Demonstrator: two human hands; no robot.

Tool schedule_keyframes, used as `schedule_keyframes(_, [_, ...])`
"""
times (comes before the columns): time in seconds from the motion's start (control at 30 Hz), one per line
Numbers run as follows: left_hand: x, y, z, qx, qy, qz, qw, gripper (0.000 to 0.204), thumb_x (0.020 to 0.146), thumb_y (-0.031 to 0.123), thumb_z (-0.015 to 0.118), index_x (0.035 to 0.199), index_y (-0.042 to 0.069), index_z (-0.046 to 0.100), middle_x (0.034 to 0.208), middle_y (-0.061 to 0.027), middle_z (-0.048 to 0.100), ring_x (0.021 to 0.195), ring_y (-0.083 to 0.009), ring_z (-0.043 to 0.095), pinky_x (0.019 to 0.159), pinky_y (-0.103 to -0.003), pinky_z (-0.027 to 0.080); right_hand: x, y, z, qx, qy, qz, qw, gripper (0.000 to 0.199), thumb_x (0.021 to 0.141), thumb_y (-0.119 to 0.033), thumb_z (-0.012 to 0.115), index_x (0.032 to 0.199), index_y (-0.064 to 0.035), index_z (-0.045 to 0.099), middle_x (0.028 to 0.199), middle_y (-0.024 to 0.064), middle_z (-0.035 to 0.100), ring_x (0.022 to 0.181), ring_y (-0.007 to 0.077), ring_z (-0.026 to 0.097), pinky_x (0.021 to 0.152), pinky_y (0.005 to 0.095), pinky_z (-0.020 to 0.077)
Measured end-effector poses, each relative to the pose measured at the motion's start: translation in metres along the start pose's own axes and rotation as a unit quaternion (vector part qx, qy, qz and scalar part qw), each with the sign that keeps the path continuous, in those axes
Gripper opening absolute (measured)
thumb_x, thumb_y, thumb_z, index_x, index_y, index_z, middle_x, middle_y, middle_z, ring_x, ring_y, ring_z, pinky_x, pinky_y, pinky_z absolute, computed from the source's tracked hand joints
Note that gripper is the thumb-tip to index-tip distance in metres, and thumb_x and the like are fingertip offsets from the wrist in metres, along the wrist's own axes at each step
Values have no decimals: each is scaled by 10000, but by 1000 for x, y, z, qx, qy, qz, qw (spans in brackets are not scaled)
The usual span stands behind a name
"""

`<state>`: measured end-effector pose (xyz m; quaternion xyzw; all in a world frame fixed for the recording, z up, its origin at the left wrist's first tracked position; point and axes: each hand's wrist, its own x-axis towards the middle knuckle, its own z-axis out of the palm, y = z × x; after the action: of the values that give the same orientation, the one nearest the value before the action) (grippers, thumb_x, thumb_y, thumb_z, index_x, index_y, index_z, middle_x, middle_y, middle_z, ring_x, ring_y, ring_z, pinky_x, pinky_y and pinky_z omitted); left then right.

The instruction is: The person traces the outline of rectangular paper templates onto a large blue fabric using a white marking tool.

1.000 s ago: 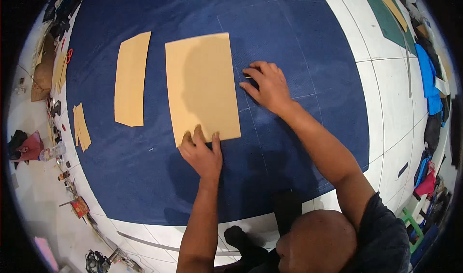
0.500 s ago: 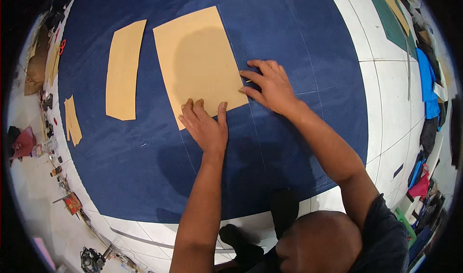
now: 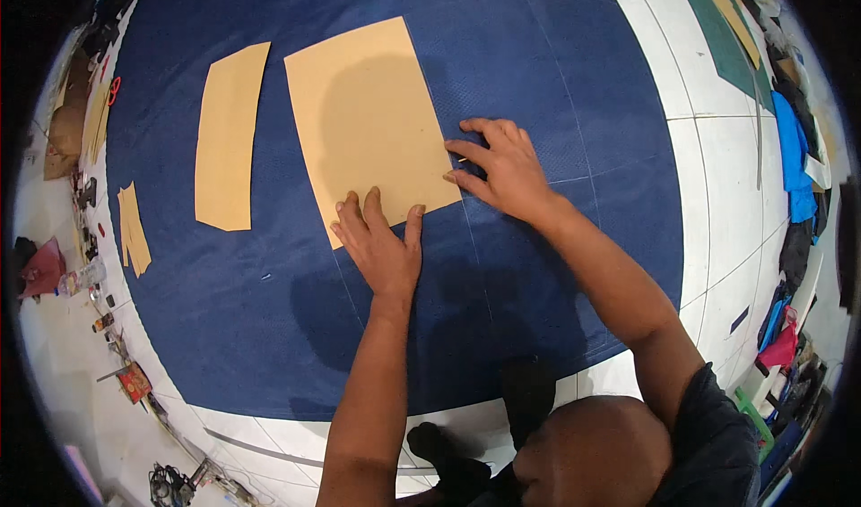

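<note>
**Two hands flat on a tan sheet over blue fabric**

Seen from above, looking down past the head and dark shirt of a crouching person. Spread across a white tiled floor [image 3: 717, 193]: a broad blue fabric [image 3: 574, 68], marked with faint pale lines. On the fabric, up and left of centre: a large tan paper sheet [image 3: 363, 117], rectangular, lying flat and tilted slightly to the left.

Left hand [image 3: 381, 242] open, fingers spread, palm down on the sheet's near edge, fingertips over the paper, heel of the hand on the fabric. Gripping nothing, only pressing. Right hand [image 3: 507, 166] at the sheet's right edge near its lower corner, fingers extended and loosely spread, fingertips touching the paper's border, palm over the fabric. Not closed around anything.

Just left of the large sheet, apart from it: a narrower tan strip [image 3: 229, 135], lying flat on the fabric. Further left, at the fabric's edge: a small tan scrap [image 3: 134, 229]. Along the far left rim: clutter too small to make out. At the right rim: heaped cloth in blue, red and green [image 3: 794, 148].
</note>
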<state>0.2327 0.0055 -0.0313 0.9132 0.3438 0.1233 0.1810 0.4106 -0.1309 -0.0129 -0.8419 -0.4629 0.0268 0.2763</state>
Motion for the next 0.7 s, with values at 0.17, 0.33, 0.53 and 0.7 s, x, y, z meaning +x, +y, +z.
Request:
schedule_keyframes(0.17, [0,-4,4,11,-7,-7,1000,690,937,458,683,1416,8,473,1504,-276,373,1482,-470,242,1201,-652,143,-1,1,2,1,11,-3,1000,424,865,-386,761,1209,-139,729,1338,108,588,1236,306,505,1030,426,396])
schedule_keyframes(0.33, [0,-1,3,14,-31,-19,999,687,950,465,665,1424,9,467,1523,-274,356,1491,-481,217,1201,-656,136,-1,3,1,7,8,-3,1000,416,863,-375,764,1201,-134,732,1332,112,590,1229,307,507,1024,429,398])
schedule_keyframes(0.53, [0,-3,3,14,-21,-16,1000,698,933,468,685,1422,16,475,1517,-269,364,1482,-475,239,1201,-652,146,2,2,1,6,17,-16,1000,388,870,-374,745,1169,-127,738,1305,94,594,1204,293,511,996,432,398])
schedule_keyframes(0.7, [0,-1,1,9,-12,-12,1000,695,922,454,700,1415,13,484,1509,-274,374,1475,-478,253,1203,-649,150,40,16,0,7,-2,-8,1000,420,872,-346,743,1215,-106,708,1213,96,604,1119,283,551,953,425,418])
